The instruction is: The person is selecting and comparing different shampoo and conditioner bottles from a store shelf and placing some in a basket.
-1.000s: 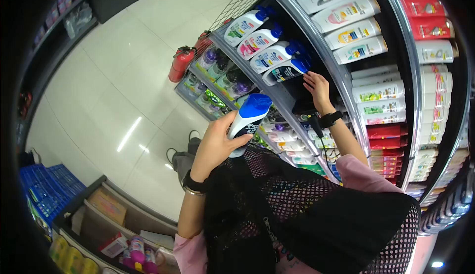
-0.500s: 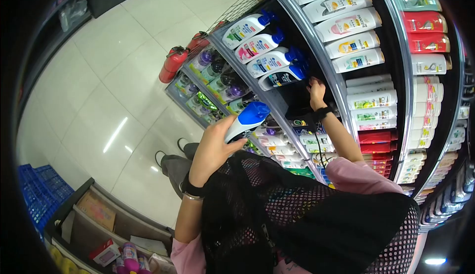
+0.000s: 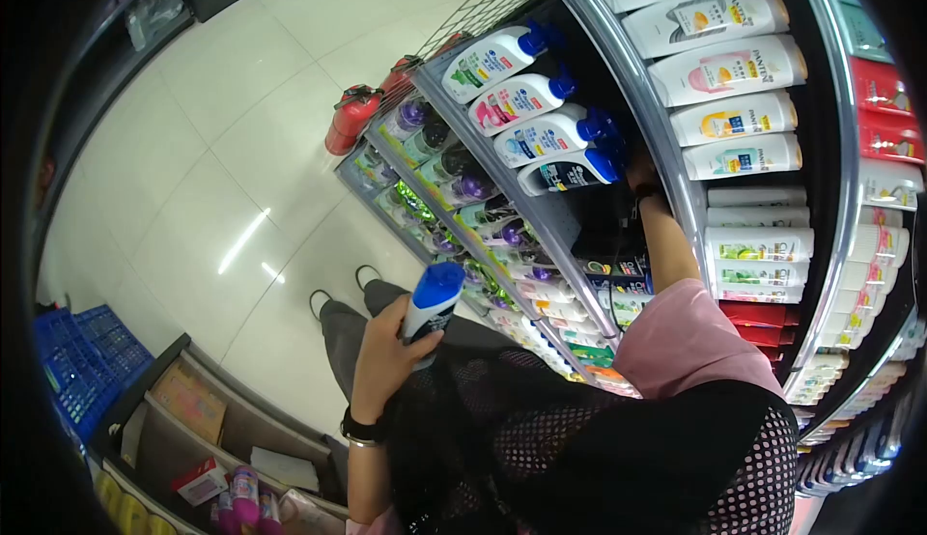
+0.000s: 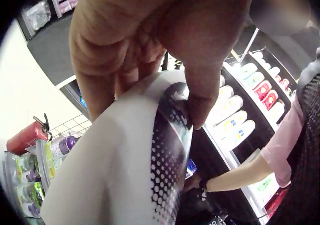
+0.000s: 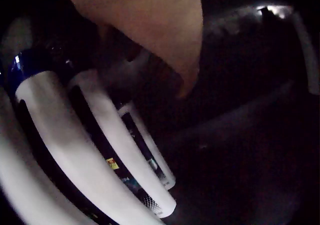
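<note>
My left hand grips a white shampoo bottle with a blue cap and dark label, held in front of my body. In the left wrist view, thumb and fingers wrap the bottle. My right hand reaches deep into a dark shelf, beside a dark-labelled shampoo bottle at the row's end. The right wrist view shows the hand above and right of several white bottles standing one behind another. Its fingers are mostly lost in shadow, so I cannot tell whether they hold anything.
White pump bottles line the same shelf. The shelf above, with a clear front edge, carries white shampoo bottles. Red fire extinguishers stand at the shelf's end. Blue baskets and a divided bin lie at lower left.
My right hand has gone deeper into the shelf, past the end bottle, until it is mostly in shadow. The left hand has lowered the shampoo bottle and brought it left.
</note>
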